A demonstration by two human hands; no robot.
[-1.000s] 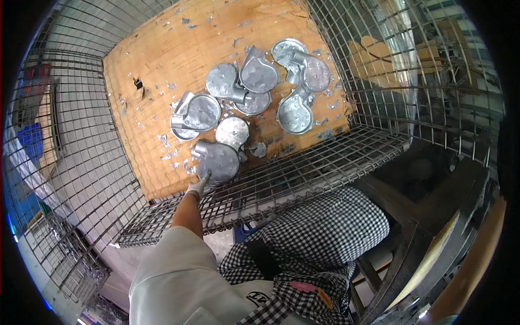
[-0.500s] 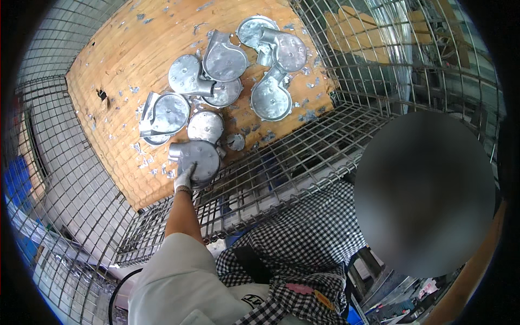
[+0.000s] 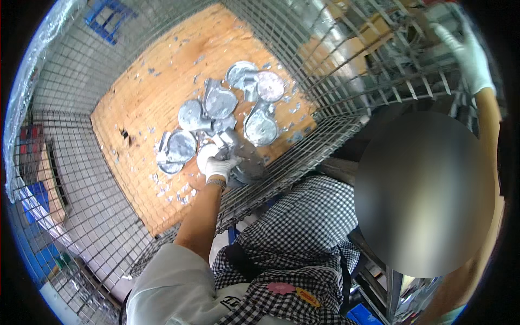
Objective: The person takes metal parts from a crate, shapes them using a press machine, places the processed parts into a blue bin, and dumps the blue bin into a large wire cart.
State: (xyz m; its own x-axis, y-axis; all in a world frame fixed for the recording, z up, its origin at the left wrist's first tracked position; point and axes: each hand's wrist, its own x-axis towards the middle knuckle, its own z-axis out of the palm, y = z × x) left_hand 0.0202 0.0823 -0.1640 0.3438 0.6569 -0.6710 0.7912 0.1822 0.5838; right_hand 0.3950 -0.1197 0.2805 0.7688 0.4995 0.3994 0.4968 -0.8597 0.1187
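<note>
The left hand (image 3: 221, 167) now pinches the grey casting (image 3: 250, 163), tilted and farther right than before, so it is apparently being shifted; the right hand (image 3: 470, 58) spreads empty.

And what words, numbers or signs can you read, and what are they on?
Written words I don't copy, but here's where they are:
Pale shirt: dark letters, partly hidden.
Orange patch on checked cloth: lettering too small to read.
Metal parts: no marks I can read.
</note>
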